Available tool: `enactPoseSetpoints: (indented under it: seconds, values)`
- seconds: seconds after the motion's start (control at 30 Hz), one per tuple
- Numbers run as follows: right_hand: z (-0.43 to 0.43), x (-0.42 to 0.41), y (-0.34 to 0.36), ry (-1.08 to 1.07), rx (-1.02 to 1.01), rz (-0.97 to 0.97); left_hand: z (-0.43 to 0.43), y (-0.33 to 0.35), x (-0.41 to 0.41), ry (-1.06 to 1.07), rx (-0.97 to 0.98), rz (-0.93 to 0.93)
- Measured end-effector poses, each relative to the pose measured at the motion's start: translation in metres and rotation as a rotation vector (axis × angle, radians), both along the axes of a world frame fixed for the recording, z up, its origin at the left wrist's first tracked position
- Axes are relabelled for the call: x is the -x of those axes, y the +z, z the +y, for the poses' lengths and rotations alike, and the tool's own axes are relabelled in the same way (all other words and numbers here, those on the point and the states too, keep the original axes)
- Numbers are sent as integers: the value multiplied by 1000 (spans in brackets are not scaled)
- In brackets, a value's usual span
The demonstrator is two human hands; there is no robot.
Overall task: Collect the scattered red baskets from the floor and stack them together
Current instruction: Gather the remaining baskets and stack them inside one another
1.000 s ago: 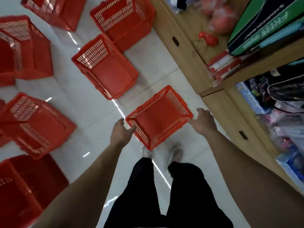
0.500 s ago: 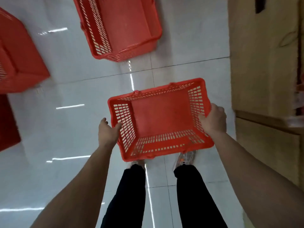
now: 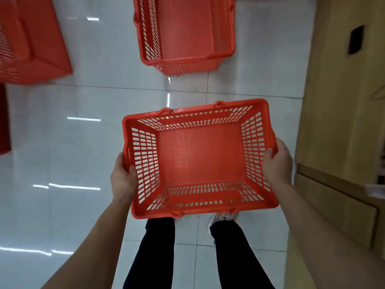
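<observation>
Fingers [image 3: 130, 171] of the left hand [image 3: 123, 180] and right hand [image 3: 276, 165] clamp the short ends of a red basket [image 3: 200, 157] carried upright between them, apparently mid-carry; next, lowering it squarely into the floor basket [image 3: 185, 32] ahead.

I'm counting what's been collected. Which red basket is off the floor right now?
The basket gripped by the left hand and right hand, opening up. The basket ahead and those at the left sit on the floor.

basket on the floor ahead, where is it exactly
Top centre of the head view: the floor basket sits on the white tiles, beyond the held basket, wooden cabinet to its right.
</observation>
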State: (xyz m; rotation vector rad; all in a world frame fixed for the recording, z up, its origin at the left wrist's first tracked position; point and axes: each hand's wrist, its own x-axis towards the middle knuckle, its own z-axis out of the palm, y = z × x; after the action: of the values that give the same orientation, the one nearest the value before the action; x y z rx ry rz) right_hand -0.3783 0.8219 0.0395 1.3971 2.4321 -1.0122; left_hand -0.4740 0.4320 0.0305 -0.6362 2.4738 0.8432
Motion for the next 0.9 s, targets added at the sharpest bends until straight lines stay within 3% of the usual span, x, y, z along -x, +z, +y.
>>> enactPoseSetpoints:
  seconds: [0.2, 0.47, 0.67, 0.9]
  values:
    - [-65, 84, 162, 151, 60, 22, -84, 157, 10, 174, -9, 45]
    - [-224, 205, 384, 320, 95, 172, -237, 366, 38, 519, -63, 175]
    - [-344, 286, 485, 469, 95, 275, -335, 473, 54, 756, -159, 290]
    - [-475, 390, 548, 672, 142, 377, -425, 527, 65, 997, -164, 443]
